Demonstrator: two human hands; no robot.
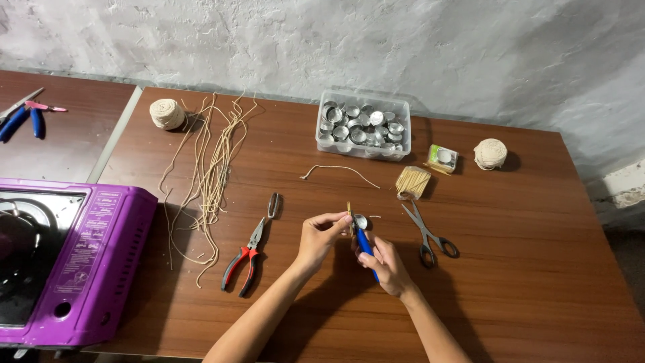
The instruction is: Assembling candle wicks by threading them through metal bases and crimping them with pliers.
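Left hand (321,236) is pinching a thin tan wick stick (349,216) upright; right hand (384,263) is closing around blue-handled pliers (366,245), gripping a small round silver cup (361,221), mid-table, left of scissors (427,232).

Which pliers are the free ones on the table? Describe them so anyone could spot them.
On the brown table, look just right of the purple stove and below the loose strings. The pliers lie left of the left hand. Their red and black handles set them apart from the grey-handled scissors.
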